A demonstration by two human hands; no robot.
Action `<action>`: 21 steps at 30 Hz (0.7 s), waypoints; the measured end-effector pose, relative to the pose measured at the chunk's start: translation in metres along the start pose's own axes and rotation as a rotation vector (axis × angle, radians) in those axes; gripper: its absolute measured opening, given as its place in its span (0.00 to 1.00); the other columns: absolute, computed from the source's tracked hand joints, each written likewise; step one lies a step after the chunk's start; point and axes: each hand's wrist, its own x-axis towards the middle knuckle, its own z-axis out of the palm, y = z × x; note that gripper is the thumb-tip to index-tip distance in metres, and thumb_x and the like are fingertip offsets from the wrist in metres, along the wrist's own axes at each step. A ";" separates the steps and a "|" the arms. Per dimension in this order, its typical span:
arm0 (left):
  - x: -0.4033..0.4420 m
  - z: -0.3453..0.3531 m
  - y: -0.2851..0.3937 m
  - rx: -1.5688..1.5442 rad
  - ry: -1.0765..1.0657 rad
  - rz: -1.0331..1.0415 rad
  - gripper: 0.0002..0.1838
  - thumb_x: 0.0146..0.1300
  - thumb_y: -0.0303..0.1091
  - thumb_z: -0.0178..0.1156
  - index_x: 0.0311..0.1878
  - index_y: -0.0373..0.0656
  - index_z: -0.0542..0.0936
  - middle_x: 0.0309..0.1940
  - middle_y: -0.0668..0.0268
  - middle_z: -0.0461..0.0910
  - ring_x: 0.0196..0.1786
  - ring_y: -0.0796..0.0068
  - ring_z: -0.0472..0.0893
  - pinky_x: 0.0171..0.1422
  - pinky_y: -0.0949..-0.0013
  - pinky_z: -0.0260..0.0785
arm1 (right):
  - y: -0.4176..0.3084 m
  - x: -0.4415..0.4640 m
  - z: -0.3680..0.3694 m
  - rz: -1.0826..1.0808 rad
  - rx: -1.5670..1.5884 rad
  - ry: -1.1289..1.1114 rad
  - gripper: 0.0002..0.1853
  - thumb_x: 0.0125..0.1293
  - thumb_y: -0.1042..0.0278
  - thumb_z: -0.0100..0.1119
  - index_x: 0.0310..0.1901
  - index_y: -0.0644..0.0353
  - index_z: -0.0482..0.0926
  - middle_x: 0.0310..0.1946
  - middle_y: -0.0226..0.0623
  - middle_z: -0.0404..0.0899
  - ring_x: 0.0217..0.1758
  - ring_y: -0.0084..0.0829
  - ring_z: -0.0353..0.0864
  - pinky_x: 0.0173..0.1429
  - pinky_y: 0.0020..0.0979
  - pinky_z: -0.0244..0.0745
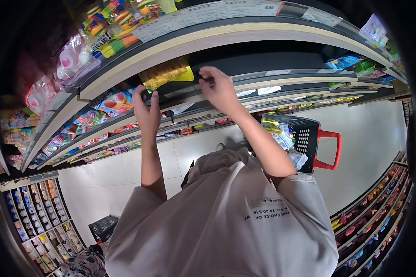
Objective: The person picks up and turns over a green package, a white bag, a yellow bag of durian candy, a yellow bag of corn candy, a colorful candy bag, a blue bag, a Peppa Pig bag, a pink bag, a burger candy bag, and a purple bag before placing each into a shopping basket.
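Yellow candy packets [168,75] lie on a dark shelf [259,55] under a wooden-edged one. My left hand [147,104] is at the shelf's front edge, just below the left end of these packets, its thumb and fingers apart and nothing seen between them. To the right of the packets, my right hand [217,87] hovers by the shelf edge with its fingers spread and slightly bent, holding nothing. Colourful bags [116,102] sit on the shelf to the left of my left hand.
A black basket [305,141] with a red handle [339,150] holds several packages at the right. Lower shelves with bags run below my hands. Another dark basket [104,227] and patterned clothing [85,263] are at the lower left. More shelving [374,217] stands at the lower right.
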 end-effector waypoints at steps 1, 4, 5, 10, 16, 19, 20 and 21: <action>0.010 -0.005 0.005 -0.026 -0.145 -0.285 0.22 0.59 0.36 0.59 0.52 0.33 0.68 0.48 0.51 0.72 0.44 0.58 0.73 0.47 0.68 0.67 | -0.001 0.009 0.010 -0.004 0.001 0.006 0.10 0.59 0.74 0.55 0.43 0.67 0.76 0.34 0.39 0.81 0.34 0.31 0.80 0.42 0.29 0.76; 0.026 0.005 -0.025 -0.034 -0.226 -0.224 0.22 0.59 0.40 0.59 0.47 0.32 0.67 0.41 0.45 0.75 0.44 0.48 0.75 0.48 0.60 0.66 | -0.004 0.028 0.033 -0.038 -0.487 0.011 0.13 0.53 0.71 0.61 0.38 0.70 0.75 0.29 0.48 0.79 0.38 0.47 0.79 0.44 0.39 0.76; 0.029 0.005 -0.026 0.045 -0.264 -0.328 0.21 0.58 0.40 0.60 0.44 0.32 0.67 0.36 0.48 0.77 0.39 0.54 0.77 0.46 0.63 0.67 | -0.006 0.032 0.039 0.069 -0.509 -0.108 0.14 0.52 0.69 0.61 0.37 0.71 0.75 0.30 0.50 0.79 0.39 0.49 0.79 0.46 0.41 0.75; 0.030 0.009 -0.022 -0.244 -0.086 -0.326 0.20 0.56 0.36 0.64 0.42 0.32 0.68 0.35 0.57 0.78 0.34 0.73 0.77 0.41 0.72 0.68 | 0.006 0.034 0.047 0.233 -0.350 -0.200 0.14 0.52 0.68 0.64 0.37 0.69 0.77 0.26 0.47 0.78 0.35 0.44 0.80 0.40 0.37 0.74; 0.016 -0.008 0.015 -0.936 -0.249 -0.658 0.29 0.64 0.47 0.54 0.61 0.38 0.61 0.45 0.60 0.76 0.45 0.76 0.75 0.49 0.68 0.66 | -0.074 -0.015 -0.004 -0.023 -0.027 -0.045 0.12 0.53 0.80 0.60 0.41 0.71 0.76 0.23 0.35 0.69 0.26 0.25 0.67 0.33 0.23 0.65; -0.005 -0.002 0.045 -1.258 -0.478 -0.632 0.33 0.66 0.57 0.43 0.68 0.46 0.58 0.55 0.55 0.72 0.56 0.62 0.73 0.60 0.60 0.62 | -0.111 -0.055 -0.023 -0.119 -0.065 -0.004 0.20 0.47 0.85 0.60 0.46 0.70 0.76 0.24 0.36 0.70 0.27 0.27 0.69 0.34 0.24 0.67; -0.012 0.004 0.061 -1.493 -0.555 -0.654 0.35 0.66 0.58 0.43 0.69 0.45 0.56 0.57 0.53 0.70 0.59 0.60 0.72 0.62 0.61 0.61 | -0.123 -0.068 -0.028 -0.111 -0.094 -0.023 0.23 0.46 0.85 0.60 0.48 0.72 0.75 0.24 0.37 0.70 0.27 0.27 0.70 0.33 0.24 0.67; -0.026 0.015 0.067 -1.609 -0.657 -0.688 0.38 0.65 0.61 0.42 0.69 0.45 0.54 0.58 0.54 0.70 0.57 0.61 0.72 0.60 0.62 0.62 | -0.123 -0.081 -0.030 -0.151 -0.120 -0.062 0.24 0.45 0.82 0.62 0.49 0.72 0.74 0.25 0.37 0.71 0.28 0.30 0.70 0.33 0.27 0.68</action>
